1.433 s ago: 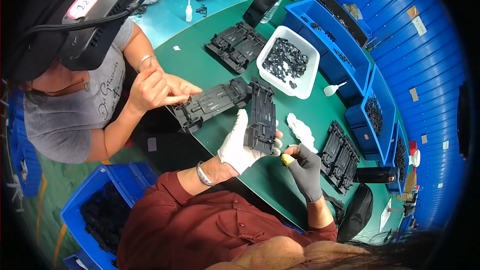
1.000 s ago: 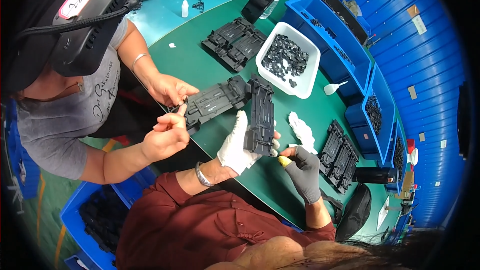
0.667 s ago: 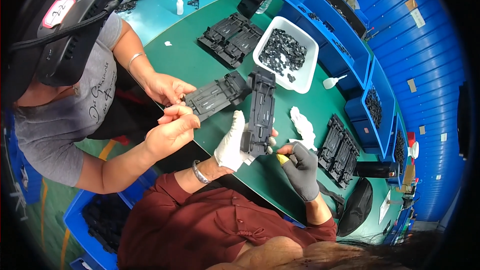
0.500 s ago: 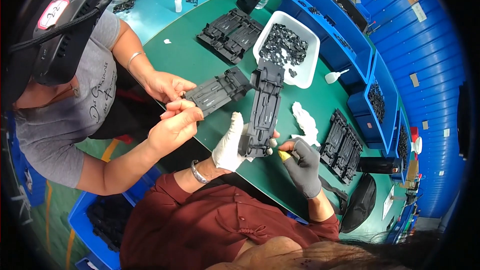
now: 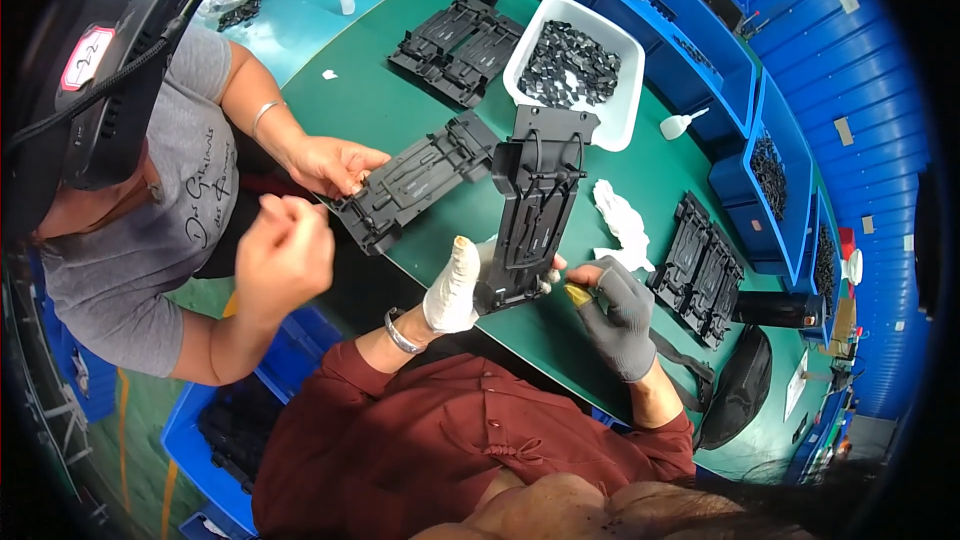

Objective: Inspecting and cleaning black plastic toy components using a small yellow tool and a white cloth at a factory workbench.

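Observation:
My left hand (image 5: 455,290), in a white glove, grips the lower end of a long black plastic chassis part (image 5: 530,210) with rails and small brackets. The part stands tilted up in front of me, and my fingertips show past its right edge. Close to that edge is my right hand (image 5: 615,322), in a grey glove with a yellow fingertip. Its thumb and forefinger are pinched together; whatever they hold, if anything, is too small to make out. To the left, a co-worker's hand (image 5: 338,164) holds a similar black chassis part (image 5: 415,180), while their other hand (image 5: 285,258) is raised, blurred.
A white tray (image 5: 634,90) of small black pieces stands beyond my part. Black chassis parts lie stacked behind (image 5: 458,48) and at right (image 5: 697,270). Blue bins (image 5: 735,185) line the far edge. A white cloth (image 5: 622,225), squeeze bottle (image 5: 680,125) and black pouch (image 5: 738,390) lie nearby.
The co-worker's nearer hand has come off their part and moved left; that part now shows whole. My part has turned slightly. My right hand has shifted slightly right in the picture.

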`<state>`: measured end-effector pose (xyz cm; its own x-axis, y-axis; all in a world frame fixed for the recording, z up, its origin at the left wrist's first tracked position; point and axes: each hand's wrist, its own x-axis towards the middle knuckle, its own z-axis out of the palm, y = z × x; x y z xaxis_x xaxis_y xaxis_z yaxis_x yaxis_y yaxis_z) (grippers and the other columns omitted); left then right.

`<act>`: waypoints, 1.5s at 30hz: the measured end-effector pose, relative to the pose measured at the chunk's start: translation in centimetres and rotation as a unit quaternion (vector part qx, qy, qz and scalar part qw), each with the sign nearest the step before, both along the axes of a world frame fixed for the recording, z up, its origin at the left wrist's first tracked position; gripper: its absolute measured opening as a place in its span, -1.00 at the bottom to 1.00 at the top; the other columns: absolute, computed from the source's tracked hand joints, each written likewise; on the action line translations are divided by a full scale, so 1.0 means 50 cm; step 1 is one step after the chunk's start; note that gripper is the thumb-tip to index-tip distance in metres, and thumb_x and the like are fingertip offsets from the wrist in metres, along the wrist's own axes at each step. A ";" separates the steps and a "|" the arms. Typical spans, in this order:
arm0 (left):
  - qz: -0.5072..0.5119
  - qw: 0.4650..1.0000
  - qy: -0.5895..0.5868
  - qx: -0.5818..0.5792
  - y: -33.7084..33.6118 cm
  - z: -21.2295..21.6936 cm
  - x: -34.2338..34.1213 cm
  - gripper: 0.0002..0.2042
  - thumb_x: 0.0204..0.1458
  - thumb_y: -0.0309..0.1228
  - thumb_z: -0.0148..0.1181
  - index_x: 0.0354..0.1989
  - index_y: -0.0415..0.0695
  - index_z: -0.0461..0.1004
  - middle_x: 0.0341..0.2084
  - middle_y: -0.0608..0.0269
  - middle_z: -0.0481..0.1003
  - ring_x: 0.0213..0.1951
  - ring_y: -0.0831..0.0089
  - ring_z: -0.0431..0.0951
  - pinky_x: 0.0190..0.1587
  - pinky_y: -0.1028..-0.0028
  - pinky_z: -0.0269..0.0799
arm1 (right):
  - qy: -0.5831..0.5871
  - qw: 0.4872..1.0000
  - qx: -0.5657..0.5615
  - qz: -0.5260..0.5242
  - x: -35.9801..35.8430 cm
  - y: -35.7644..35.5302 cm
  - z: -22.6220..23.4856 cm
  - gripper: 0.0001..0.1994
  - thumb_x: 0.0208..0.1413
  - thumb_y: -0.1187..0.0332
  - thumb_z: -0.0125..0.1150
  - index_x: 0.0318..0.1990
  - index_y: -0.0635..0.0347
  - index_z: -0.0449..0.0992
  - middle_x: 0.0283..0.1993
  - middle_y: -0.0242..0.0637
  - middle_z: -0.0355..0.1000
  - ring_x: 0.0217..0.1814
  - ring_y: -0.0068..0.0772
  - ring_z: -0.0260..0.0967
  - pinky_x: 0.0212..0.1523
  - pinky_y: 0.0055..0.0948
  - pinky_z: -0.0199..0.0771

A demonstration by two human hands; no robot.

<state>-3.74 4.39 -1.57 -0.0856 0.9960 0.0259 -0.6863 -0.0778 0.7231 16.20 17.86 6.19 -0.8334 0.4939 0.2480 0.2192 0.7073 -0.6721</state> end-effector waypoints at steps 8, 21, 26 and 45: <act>0.005 1.000 -0.012 -0.001 0.002 0.001 -0.002 0.30 0.06 0.75 -0.35 0.46 -0.38 0.38 0.26 -0.10 0.58 0.19 0.22 0.68 0.30 0.23 0.60 | 0.014 1.000 0.004 0.013 -0.005 0.007 -0.009 -0.75 0.02 0.68 0.38 -0.13 0.26 0.66 -0.21 -0.20 0.57 -0.27 -0.16 0.56 -0.24 -0.30 0.52; 0.145 0.978 -0.143 -0.040 -0.102 -0.019 -0.005 0.21 0.10 0.68 -0.04 0.50 -0.33 0.27 0.20 -0.21 0.57 0.18 -0.06 0.64 0.26 -0.07 0.59 | -0.073 0.996 0.008 -0.057 0.001 0.021 -0.020 -0.77 0.08 0.59 0.31 -0.10 0.22 0.65 -0.28 -0.08 0.49 -0.30 0.04 0.52 -0.30 -0.11 0.49; 0.159 0.972 -0.170 -0.020 -0.153 -0.010 0.017 0.11 0.13 0.62 0.06 0.43 -0.30 0.34 0.11 -0.15 0.58 0.12 0.01 0.59 0.20 -0.02 0.54 | -0.102 0.990 0.090 -0.031 -0.012 0.020 -0.032 -0.79 0.11 0.57 0.31 -0.09 0.21 0.66 -0.27 -0.10 0.51 -0.27 0.05 0.54 -0.27 -0.05 0.54; 0.093 0.991 -0.090 -0.040 -0.196 -0.044 0.074 0.14 0.21 0.62 -0.15 0.55 -0.29 0.23 0.25 -0.07 0.56 0.22 0.14 0.63 0.36 0.10 0.53 | -0.123 0.987 0.106 -0.008 -0.045 0.020 -0.051 -0.87 0.10 0.51 0.35 -0.19 0.19 0.60 -0.26 -0.11 0.54 -0.31 0.06 0.57 -0.28 -0.07 0.53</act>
<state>-0.02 -5.42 -3.74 -0.2649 0.9606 -0.0842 -0.7837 -0.1636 0.5993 13.96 18.86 3.66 -0.8743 0.4655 0.1378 0.3690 0.8216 -0.4344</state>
